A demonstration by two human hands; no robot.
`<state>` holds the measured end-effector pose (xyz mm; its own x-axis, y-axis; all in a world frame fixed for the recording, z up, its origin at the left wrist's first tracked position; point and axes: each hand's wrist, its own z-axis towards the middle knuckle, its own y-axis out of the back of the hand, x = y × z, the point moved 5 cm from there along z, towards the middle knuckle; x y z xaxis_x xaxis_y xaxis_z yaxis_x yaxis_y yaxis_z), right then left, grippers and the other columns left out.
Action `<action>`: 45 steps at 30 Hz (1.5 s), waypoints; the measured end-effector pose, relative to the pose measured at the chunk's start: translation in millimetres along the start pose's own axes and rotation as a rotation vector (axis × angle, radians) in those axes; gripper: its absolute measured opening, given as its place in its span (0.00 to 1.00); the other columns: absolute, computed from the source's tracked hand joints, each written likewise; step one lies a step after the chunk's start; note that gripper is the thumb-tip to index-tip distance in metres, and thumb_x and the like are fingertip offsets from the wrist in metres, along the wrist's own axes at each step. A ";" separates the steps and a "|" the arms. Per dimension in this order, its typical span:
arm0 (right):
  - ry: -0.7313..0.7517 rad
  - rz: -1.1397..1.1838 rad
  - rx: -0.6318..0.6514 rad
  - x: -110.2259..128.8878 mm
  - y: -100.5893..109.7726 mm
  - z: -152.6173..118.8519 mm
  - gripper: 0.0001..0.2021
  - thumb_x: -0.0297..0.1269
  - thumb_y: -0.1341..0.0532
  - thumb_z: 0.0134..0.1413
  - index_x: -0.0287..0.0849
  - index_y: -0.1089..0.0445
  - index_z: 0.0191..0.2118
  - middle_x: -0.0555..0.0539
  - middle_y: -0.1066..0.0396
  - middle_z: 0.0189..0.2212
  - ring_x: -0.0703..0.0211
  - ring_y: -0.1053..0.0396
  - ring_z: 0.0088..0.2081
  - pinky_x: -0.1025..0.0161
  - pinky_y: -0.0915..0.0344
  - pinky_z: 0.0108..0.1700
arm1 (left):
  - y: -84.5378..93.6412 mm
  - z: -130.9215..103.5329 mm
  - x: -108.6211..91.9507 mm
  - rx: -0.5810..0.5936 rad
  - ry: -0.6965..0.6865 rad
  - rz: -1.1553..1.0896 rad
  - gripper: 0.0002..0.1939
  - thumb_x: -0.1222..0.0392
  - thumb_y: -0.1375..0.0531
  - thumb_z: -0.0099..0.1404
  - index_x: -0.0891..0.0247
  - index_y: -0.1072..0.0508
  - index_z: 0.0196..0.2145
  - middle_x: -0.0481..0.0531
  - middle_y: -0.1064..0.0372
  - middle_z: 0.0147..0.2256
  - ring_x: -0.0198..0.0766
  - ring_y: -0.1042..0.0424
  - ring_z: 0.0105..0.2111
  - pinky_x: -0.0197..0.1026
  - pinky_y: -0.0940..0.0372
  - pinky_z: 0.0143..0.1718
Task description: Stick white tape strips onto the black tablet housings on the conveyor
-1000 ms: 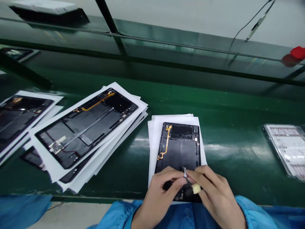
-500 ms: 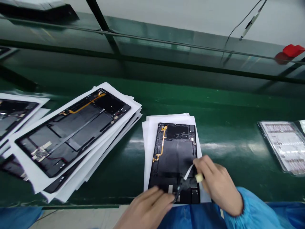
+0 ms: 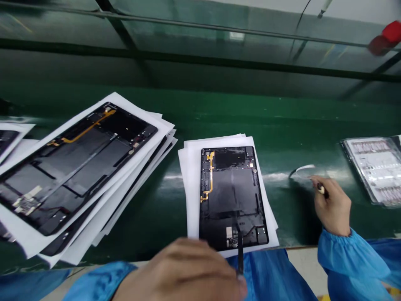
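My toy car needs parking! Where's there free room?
The green table looks bare behind the middle tablet, and between its papers and the left stack. It's crowded around the left hand, and by the right hand with the white strip.

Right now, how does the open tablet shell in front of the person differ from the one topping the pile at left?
The front shell lies nearly straight to the person; the stacked shell lies diagonally. The stacked shell has a long grey strip down its middle; no such strip shows on the front shell. A dark slim tool reaches over the front shell, none over the stacked one. Both are black with orange cables.
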<state>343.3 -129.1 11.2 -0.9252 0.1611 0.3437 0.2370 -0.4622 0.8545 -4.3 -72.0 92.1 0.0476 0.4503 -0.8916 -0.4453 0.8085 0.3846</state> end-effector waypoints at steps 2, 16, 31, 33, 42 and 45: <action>0.005 -0.089 0.053 -11.0 2.2 -9.7 0.16 0.33 0.48 0.61 0.42 0.27 0.50 0.45 0.25 0.36 0.55 0.26 0.35 0.61 0.33 0.37 | 19.1 21.4 8.5 -0.175 -0.087 0.120 0.12 0.69 0.40 0.68 0.60 0.25 0.48 0.51 0.20 0.40 0.37 0.21 0.36 0.37 0.27 0.42; 0.467 0.387 0.389 144.5 -32.9 -64.0 0.27 0.17 0.51 0.57 0.39 0.36 0.61 0.41 0.27 0.53 0.57 0.24 0.46 0.61 0.25 0.41 | 39.0 77.7 127.5 -0.262 0.255 0.270 0.02 0.61 0.34 0.63 0.61 0.22 0.32 0.50 0.27 0.37 0.38 0.28 0.38 0.43 0.35 0.44; 0.648 0.200 0.390 153.3 -23.4 -64.9 0.17 0.26 0.48 0.64 0.37 0.27 0.52 0.39 0.23 0.46 0.59 0.25 0.33 0.62 0.28 0.34 | 38.6 78.5 129.7 -0.205 0.278 0.271 0.03 0.62 0.36 0.65 0.62 0.22 0.33 0.50 0.27 0.38 0.38 0.28 0.39 0.42 0.37 0.43; 0.658 0.172 0.417 153.5 -24.5 -65.7 0.17 0.27 0.47 0.64 0.38 0.28 0.54 0.40 0.24 0.47 0.59 0.25 0.33 0.61 0.28 0.35 | 38.5 78.2 129.8 -0.205 0.272 0.265 0.03 0.63 0.36 0.65 0.62 0.22 0.34 0.50 0.27 0.38 0.38 0.28 0.39 0.42 0.37 0.43; 0.657 0.085 0.409 160.6 -25.4 -61.7 0.15 0.30 0.46 0.66 0.40 0.27 0.53 0.41 0.23 0.43 0.61 0.26 0.31 0.61 0.30 0.34 | 37.9 78.0 131.7 -0.198 0.262 0.279 0.07 0.58 0.39 0.68 0.61 0.23 0.34 0.50 0.27 0.38 0.38 0.28 0.38 0.43 0.36 0.43; 0.668 0.051 0.399 165.4 -23.8 -59.2 0.16 0.30 0.49 0.68 0.39 0.26 0.52 0.41 0.23 0.42 0.61 0.27 0.30 0.62 0.31 0.33 | 38.4 78.1 131.1 -0.203 0.263 0.281 0.05 0.60 0.38 0.67 0.61 0.23 0.34 0.50 0.27 0.38 0.38 0.28 0.38 0.42 0.36 0.43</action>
<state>167.1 -143.0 24.6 -0.8625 -0.4702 0.1870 0.2556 -0.0860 0.9629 54.6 47.7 8.7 -0.3184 0.5092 -0.7996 -0.5762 0.5658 0.5897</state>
